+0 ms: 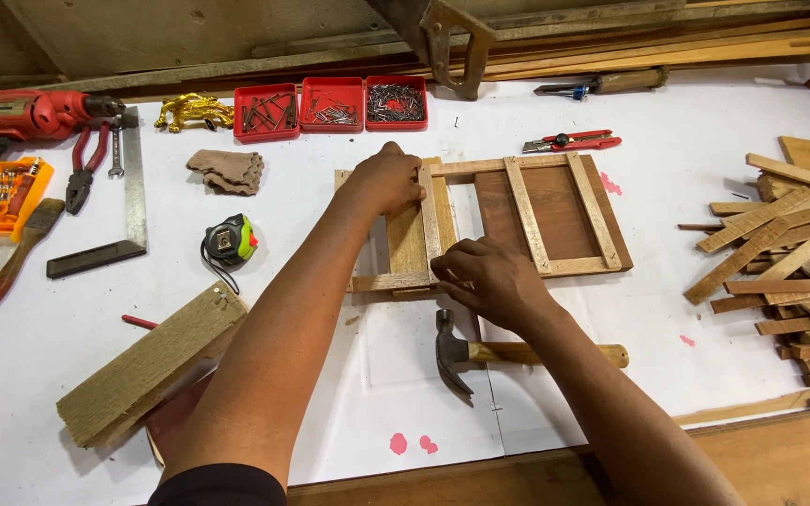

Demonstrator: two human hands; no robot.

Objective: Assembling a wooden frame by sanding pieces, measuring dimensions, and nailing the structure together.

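A frame of thin wooden slats (527,201) lies on a dark brown board (564,211) on the white table. My left hand (386,178) presses on the far end of an upright slat (431,220) at the frame's left part. My right hand (489,276) pinches the near end of that slat at the bottom rail, fingers closed; something small may be between them, but I cannot tell. A claw hammer (480,354) with a wooden handle lies just below my right hand.
Three red trays of nails (330,105) sit at the back. A tape measure (230,242), a wood block (147,365), a square (128,201), pliers (86,169) and a red drill (21,122) lie left. A pile of wood strips (789,253) fills the right. A red cutter (574,142) lies behind the frame.
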